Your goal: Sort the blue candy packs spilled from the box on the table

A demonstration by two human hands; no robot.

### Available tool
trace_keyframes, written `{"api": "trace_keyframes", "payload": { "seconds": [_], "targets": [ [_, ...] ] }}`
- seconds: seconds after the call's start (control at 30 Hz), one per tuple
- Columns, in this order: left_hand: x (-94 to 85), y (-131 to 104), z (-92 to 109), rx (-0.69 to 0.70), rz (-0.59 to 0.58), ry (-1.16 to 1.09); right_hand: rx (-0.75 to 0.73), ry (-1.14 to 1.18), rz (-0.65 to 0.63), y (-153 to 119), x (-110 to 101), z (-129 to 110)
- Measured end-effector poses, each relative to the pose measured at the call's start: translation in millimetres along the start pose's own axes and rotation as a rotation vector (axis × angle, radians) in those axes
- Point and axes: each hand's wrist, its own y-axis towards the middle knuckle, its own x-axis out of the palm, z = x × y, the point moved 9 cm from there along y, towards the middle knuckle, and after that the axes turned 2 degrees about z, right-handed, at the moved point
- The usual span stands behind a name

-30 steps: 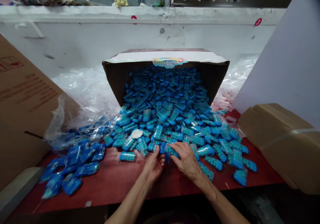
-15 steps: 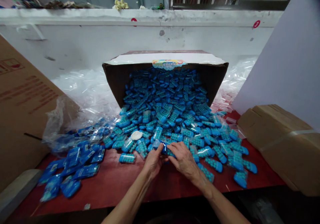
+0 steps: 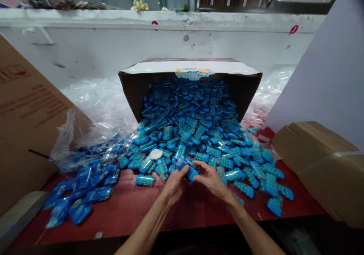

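Note:
My left hand is closed on a small shiny blue packet, its thumb on top. At the packet's near right side a smooth blue end of a small container shows, and the thumb and fingers of my right hand are bent round it. Whether the container is inside the packet or beside it I cannot tell. Just beyond both hands spreads a heap of clear containers with blue ends and turquoise beads. One such container lies apart to the left of my left hand.
The heap spills from a cardboard box on its side. Filled blue packets lie on the red table at left, by a clear plastic bag. Cartons stand left and right. A white piece rests on the heap.
My right fingers have parted from the packet's top and now hold round a blue container end at its right side. The packet has tilted, still in my left hand. The view shifted slightly.

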Motion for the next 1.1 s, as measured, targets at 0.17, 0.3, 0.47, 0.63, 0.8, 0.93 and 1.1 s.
{"api": "trace_keyframes", "payload": {
  "seconds": [0.17, 0.3, 0.47, 0.63, 0.8, 0.93, 1.1],
  "targets": [
    [11.4, -10, -11, -0.170, -0.158, -0.088, 0.089, 0.155, -0.098, 3, 9, 5],
    [17.6, -16, -17, -0.205, -0.227, -0.154, 0.127, 0.177, -0.138, 2, 11, 5],
    [23.0, -17, -23, -0.226, -0.221, -0.237, -0.007, -0.047, -0.039, -2, 3, -4],
    [31.5, -20, -18, -0.172, -0.189, -0.233, -0.043, -0.084, -0.017, -4, 1, -7],
    [29.1, -19, -15, -0.038, -0.055, -0.195, -0.094, -0.277, 0.049, -7, -1, -7],
    [23.3, -18, -20, -0.060, -0.008, -0.164, -0.128, -0.349, 0.147, -8, -10, -6],
    [23.2, -23, -22, -0.152, -0.102, -0.135, -0.018, 0.031, -0.079, -3, 4, 3]
  ]
}}
